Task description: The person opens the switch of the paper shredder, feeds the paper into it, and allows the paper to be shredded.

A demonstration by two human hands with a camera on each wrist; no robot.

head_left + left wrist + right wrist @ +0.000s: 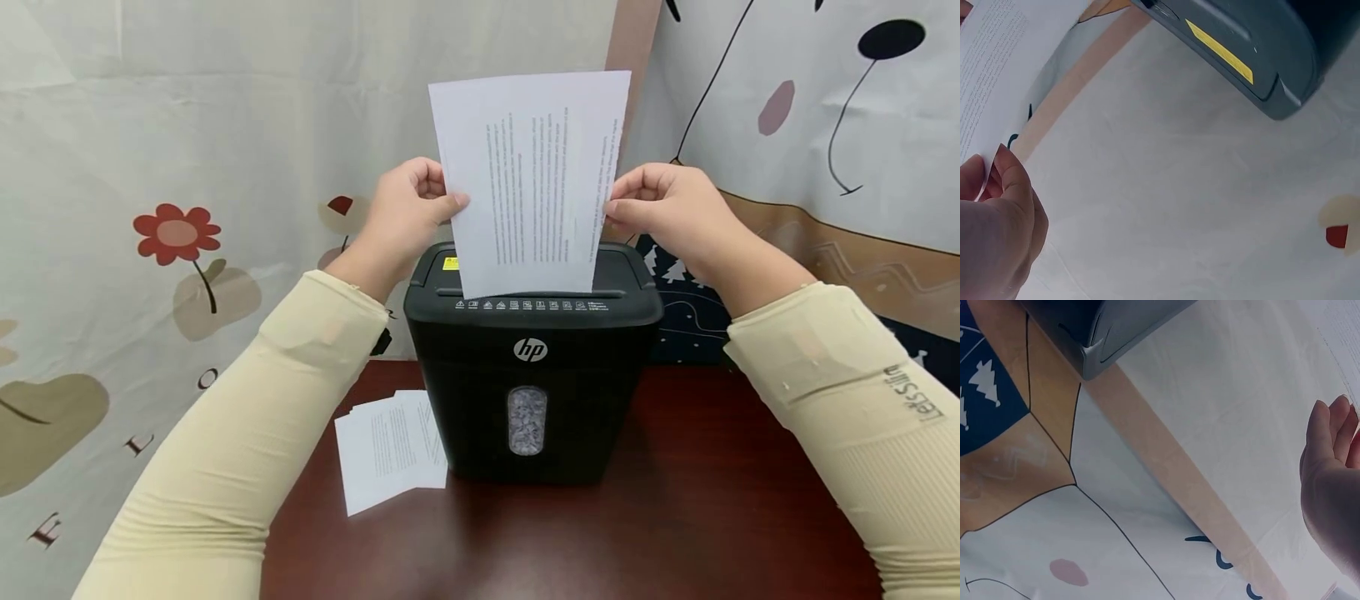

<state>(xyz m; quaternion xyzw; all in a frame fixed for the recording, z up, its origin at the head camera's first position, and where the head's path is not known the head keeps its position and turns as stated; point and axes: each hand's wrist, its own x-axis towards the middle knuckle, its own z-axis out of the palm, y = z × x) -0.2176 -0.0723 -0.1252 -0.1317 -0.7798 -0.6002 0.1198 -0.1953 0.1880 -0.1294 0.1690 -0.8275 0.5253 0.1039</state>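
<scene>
A printed sheet of paper (536, 183) stands upright above a black HP paper shredder (465, 375), its lower edge right at the feed slot on top. My left hand (408, 212) pinches the sheet's left edge between thumb and fingers. On the opposite edge, my right hand (671, 204) pinches it the same way. The left wrist view shows the left hand (1007, 219) with the paper (1004, 81) between thumb and fingertips. In the right wrist view the right hand (1335, 481) is partly cut off at the frame's side, by the sheet's edge.
Several printed sheets (390, 450) lie fanned on the dark red table (525, 542), left of the shredder. Paper shreds (527, 421) show through the shredder's front window. A patterned curtain (262, 125) hangs close behind.
</scene>
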